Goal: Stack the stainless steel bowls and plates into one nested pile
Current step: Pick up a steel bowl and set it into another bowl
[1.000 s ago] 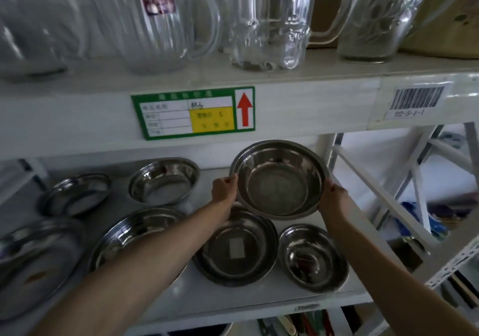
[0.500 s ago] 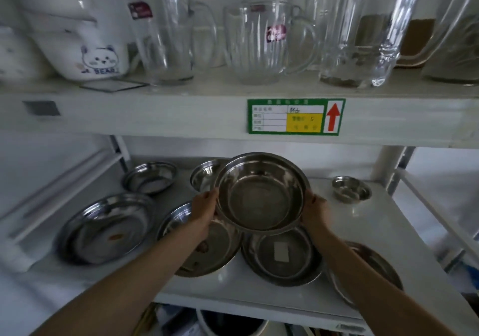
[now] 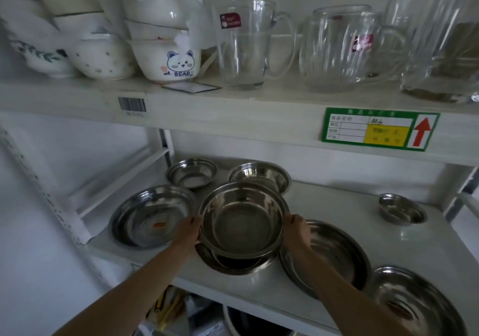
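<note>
1. A stainless steel plate [image 3: 414, 307] lies at the front right corner of the white lower shelf [image 3: 375, 221]; beside it, further in, sits a wide shallow plate [image 3: 334, 255].
2. Two bare forearms reach up from the bottom of the frame. The left hand [image 3: 188, 232] grips the left rim of a deep stainless steel bowl [image 3: 242, 221], fingers curled on its edge; the right hand [image 3: 298, 234] clamps the opposite rim, so each grip is closed on the bowl.
3. The bowl sits level over a darker steel dish [image 3: 233, 264] at the shelf's front edge; whether it rests in the dish or hangs just above cannot be told.
4. To the left lies a large round plate [image 3: 153, 216] with an orange mark at its centre.
5. Further back stand a small bowl [image 3: 191, 172] and a second bowl [image 3: 259, 175], partly hidden behind the held one. A tiny bowl [image 3: 401, 208] sits alone at right.
6. Above, the upper shelf carries a green label [image 3: 379, 132] with a red arrow, glass pitchers [image 3: 246, 43] and stacked ceramic bowls, one marked "BEAR" [image 3: 171, 58].
</note>
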The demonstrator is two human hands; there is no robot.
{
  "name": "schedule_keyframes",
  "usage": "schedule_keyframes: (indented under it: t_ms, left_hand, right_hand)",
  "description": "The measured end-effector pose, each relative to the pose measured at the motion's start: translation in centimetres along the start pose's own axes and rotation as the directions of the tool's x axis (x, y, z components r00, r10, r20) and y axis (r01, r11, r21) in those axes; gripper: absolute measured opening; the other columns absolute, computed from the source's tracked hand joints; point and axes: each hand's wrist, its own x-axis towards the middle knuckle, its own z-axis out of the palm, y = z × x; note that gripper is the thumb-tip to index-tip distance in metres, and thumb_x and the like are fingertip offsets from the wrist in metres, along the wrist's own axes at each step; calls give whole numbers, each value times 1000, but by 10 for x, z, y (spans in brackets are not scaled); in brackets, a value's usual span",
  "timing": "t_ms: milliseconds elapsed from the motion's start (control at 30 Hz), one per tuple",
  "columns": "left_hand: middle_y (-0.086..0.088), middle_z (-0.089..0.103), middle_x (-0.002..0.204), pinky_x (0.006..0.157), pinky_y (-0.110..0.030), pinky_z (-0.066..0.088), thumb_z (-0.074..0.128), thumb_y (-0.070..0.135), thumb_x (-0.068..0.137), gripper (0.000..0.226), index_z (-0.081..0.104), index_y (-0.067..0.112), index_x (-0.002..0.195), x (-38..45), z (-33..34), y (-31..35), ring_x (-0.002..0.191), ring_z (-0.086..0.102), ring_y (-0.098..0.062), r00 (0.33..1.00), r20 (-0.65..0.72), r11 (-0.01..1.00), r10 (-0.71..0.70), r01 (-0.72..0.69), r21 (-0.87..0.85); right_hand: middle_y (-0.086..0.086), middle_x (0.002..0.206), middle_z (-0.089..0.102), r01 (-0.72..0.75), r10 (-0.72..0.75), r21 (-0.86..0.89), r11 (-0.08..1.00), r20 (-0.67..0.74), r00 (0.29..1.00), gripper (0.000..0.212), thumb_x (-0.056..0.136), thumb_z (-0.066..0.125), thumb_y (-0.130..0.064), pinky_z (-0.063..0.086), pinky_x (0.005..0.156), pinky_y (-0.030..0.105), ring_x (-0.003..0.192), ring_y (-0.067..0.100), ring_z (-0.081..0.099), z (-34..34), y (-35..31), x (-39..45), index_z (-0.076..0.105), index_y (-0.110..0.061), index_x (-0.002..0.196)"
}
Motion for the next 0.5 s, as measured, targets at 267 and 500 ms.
schedule_keyframes:
  t_ms: [267, 500]
  left_hand:
    - [-9, 51, 53, 51, -30, 44, 54, 17, 90, 32, 52, 11, 59, 13, -19, -28, 47, 49, -20, 989, -34, 959, 141, -127, 254]
    - [-15, 58, 60, 55, -31, 44, 57, 24, 91, 33, 59, -1, 69, 7, -17, -45, 53, 52, -19, 968, -90, 928, 233, -194, 318]
  right_hand:
    - [21, 104, 69, -16, 17, -76, 997, 11, 1000, 28, 95, 45, -20, 43, 76, 35, 100, 37, 63, 26, 12, -2, 65, -2, 103]
    - [13, 95, 73, -14, 13, -126, 992, -6, 1000, 25, 90, 52, -24, 48, 71, 33, 91, 32, 67, 33, 24, 1, 71, -7, 95]
